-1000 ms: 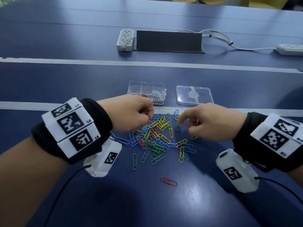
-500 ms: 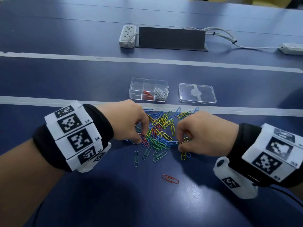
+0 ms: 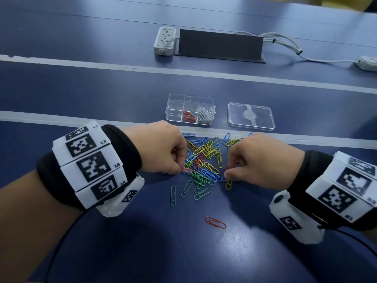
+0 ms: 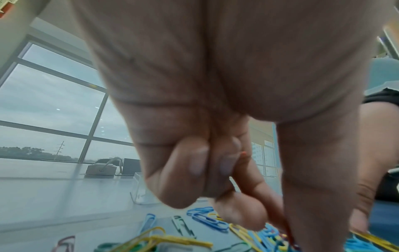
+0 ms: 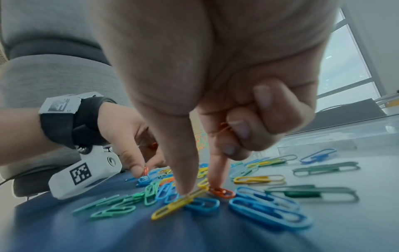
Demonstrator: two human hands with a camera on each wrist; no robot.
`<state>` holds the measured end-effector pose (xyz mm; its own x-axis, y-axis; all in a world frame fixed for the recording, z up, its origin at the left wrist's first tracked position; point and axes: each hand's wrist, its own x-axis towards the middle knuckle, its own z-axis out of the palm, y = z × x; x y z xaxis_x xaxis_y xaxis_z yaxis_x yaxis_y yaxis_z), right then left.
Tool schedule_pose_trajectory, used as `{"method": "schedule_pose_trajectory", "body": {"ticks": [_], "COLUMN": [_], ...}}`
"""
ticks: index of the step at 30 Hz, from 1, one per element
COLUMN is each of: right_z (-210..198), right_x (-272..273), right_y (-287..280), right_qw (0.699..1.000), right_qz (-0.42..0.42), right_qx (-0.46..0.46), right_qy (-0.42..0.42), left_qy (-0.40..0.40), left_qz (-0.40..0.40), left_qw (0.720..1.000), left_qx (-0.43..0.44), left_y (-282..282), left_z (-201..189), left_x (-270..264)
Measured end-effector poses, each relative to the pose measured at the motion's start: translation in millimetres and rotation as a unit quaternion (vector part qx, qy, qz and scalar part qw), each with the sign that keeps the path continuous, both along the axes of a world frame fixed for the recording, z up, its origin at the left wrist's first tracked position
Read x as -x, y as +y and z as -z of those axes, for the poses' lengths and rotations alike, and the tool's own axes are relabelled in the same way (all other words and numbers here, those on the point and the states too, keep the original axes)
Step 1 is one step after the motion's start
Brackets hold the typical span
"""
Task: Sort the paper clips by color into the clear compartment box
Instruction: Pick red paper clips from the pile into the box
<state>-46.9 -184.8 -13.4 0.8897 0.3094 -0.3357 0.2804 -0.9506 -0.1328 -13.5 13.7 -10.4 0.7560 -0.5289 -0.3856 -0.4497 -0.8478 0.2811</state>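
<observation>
Smooth, faintly glossy dark-blue desk (image 3: 204,252), catching a pale sheen at 6 o'clock. Glossy coloured coating on the paper clips (image 3: 204,160), wire beneath. Clear hard plastic for the compartment box (image 3: 173,107) and, at 3 o'clock of it, the lid (image 3: 251,116). Matt black cloth wristbands (image 3: 126,152); matt white plastic marker blocks (image 3: 89,166). Matt dark panel (image 3: 220,45) at 12 o'clock.

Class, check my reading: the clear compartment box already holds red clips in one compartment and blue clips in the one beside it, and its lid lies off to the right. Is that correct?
Not quite. In the head view the clear compartment box holds red clips beside white clips, not blue ones. The lid does lie to its right.
</observation>
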Motion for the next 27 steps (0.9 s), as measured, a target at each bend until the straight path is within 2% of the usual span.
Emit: {"method": "schedule_pose_trajectory", "body": {"ticks": [6,11,16,21,27], "right_z": [0.6,1.5,-0.6,1.3,-0.7], "right_x": [-2.7,-5.9,-11.3,-7.7,-7.6], "right_y": [1.8,-0.5,-6.5,-4.3,-10.6], "right_qw": [1.0,1.0,0.999,1.0,0.999], "right_qz": [0.014,0.013,0.036,0.006,-0.018], "right_qx": [-0.002,0.007,-0.021,-0.006,-0.029], "right_qy": [-0.015,-0.002,0.005,0.009,-0.018], "left_qy": [0.01,-0.013,0.023,0.057,0.044], "left_qz": [-0.013,-0.024,-0.017,-0.015,-0.028], "left_qw": [1.0,0.999,0.998,0.995,0.996], "left_qx": [0.019,0.027,0.054,0.084,0.071], "left_y": [5.8,7.2,3.7,-0.9,-8.0], "left_z": [-3.2,-5.8,-4.5,-0.4,-3.1], "left_x": [-4.8,-3.2,-4.4,-7.5,-3.8]}}
